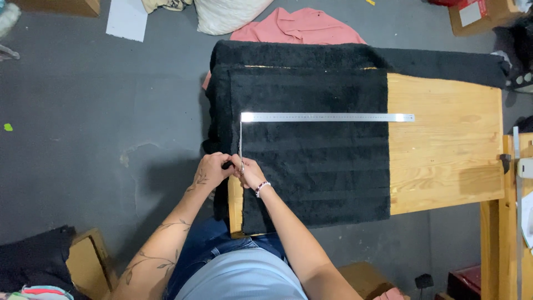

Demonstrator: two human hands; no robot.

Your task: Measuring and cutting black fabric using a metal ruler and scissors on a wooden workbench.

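Head view, all places given relative to the black fleece fabric [311, 144]

Item: black fleece fabric, folded in layers, spread over the left part of a pale wooden counter [444, 150]; its left edge hangs past the counter's left end and its far edge drapes off the back

Item: steel L-square ruler [327, 117], long arm lying flat across the upper middle of the fabric with its right tip reaching onto bare wood; short arm running down near the fabric's left edge toward the hands

Item: left hand [212, 169], at the fabric's left edge, grip closed, pinching the loose edge strip outside the ruler's short arm

Item: right hand [251, 173], just inside that edge, touching the left hand, fingers curled around something thin and metallic at the lower end of the short arm; whether scissors or the ruler's own tip cannot be told; a beaded bracelet [262, 189] on the wrist

Step, by judgement: cutting or marking along the short arm, at the near portion of the fabric's left edge

Next move, by judgement: calls for keeping the edge strip taut and the line true to the ruler

Surroundings: pink cloth [300, 26] on the grey floor [83, 128] beyond the fabric's far edge
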